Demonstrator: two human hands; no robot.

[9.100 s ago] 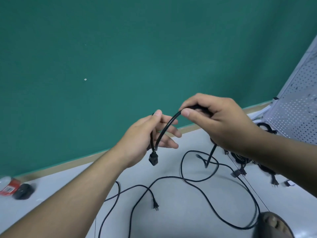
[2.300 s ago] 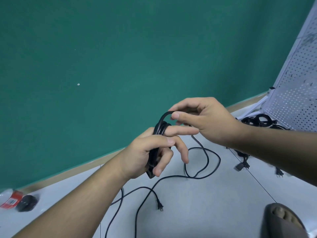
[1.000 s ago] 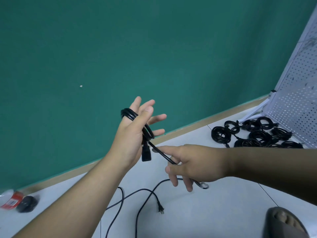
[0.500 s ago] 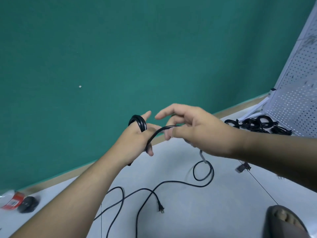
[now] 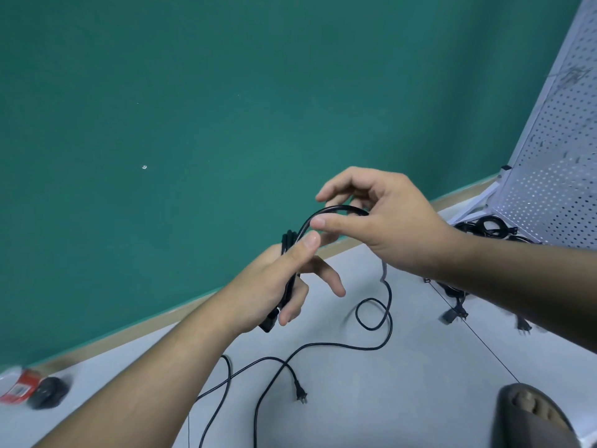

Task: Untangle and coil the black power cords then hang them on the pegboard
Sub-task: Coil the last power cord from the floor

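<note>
Up and to the right goes the right hand [image 5: 384, 221] from half a second ago, drawing the black power cord [image 5: 332, 210] into a higher arc above the left hand [image 5: 271, 286], and the slack loop on the floor has slid right with it.

Green wall [image 5: 226, 108] fills the upper and left of the frame, and the grey floor [image 5: 403, 399] runs across the bottom. At the right edge leans the white pegboard [image 5: 555, 176]. Both hands meet at the centre. The right one pinches the cord between thumb and curled fingers. The left one grips several wraps [image 5: 288, 240] of the same cord against its palm under the thumb, its other fingers loosely spread, and a black connector [image 5: 269, 321] pokes out below it.

From the right hand the cord drops to the floor, curls once and trails toward lower centre. A pile of coiled cords [image 5: 487, 226] lies at the foot of the pegboard, partly behind the right forearm. A foot in a dark slipper [image 5: 529, 418] shows at lower right. At lower left sit a red can [image 5: 19, 386] and a blurred black object [image 5: 48, 391]. A two-pin plug [image 5: 302, 396] lies at lower centre.
</note>
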